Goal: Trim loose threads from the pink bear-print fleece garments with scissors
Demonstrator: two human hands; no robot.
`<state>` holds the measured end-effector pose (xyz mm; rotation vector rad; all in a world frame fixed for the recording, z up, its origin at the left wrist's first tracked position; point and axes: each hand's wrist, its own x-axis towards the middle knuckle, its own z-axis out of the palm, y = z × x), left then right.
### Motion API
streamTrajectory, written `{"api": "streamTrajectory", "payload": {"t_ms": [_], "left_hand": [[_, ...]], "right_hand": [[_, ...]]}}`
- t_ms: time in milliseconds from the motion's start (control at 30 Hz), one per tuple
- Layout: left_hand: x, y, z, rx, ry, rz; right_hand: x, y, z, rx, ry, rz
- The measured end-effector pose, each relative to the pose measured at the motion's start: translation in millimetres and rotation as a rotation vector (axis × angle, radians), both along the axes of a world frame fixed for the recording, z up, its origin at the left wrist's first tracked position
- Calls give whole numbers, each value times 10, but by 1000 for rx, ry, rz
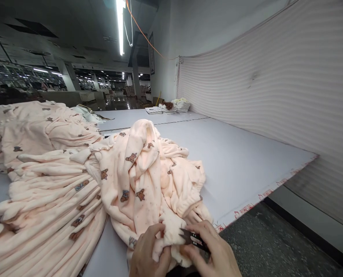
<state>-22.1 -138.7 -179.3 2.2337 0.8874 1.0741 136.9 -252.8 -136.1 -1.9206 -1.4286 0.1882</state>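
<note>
A pale pink plush garment [148, 173] with small brown animal prints lies bunched at the front edge of the table. My left hand [148, 252] is closed on a fold of its fluffy pale cloth, thumb and fingers pinching it. In my right hand [214, 252] are dark thread snips [194, 239], held between thumb and fingers. Their blade tips point left and lie right against the cloth beside my left fingers. Whether the blades are apart or together is hard to make out.
More printed plush cloth [50, 200] spreads in gathered folds on the left, with a larger heap [44, 123] behind. Folded stacks [180, 105] sit at the far end of the grey table [240, 165]. A striped sheet [275, 84] hangs along the right side.
</note>
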Motion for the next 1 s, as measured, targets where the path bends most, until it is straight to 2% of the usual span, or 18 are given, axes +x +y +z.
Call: {"api": "streamTrajectory", "payload": {"t_ms": [67,100,233,300,400,533,700,833,1000], "left_hand": [[-20,49,21,-82,8,-127],[-17,70,37,-192,20,-205],[53,108,126,-845,-38,-458],[81,108,178,-1111,-157,-520],[85,105,255,-1367,-350,-554],[72,99,325,-1423,-486,-661],[70,117,314,-1386,-409,-689],[77,167,212,-1353,-307,-688],[-49,241,-16,-1426,-372,-662]], "right_hand": [[-6,-8,-102,17,-39,-69],[-11,14,-149,35,-48,-115],[-27,233,-210,72,-8,-271],[-24,329,-151,39,21,-243],[5,329,-11,-37,124,-105],[33,158,120,-71,246,92],[-9,120,134,-103,176,56],[-2,203,129,-111,209,75],[26,195,100,-75,253,93]]}}
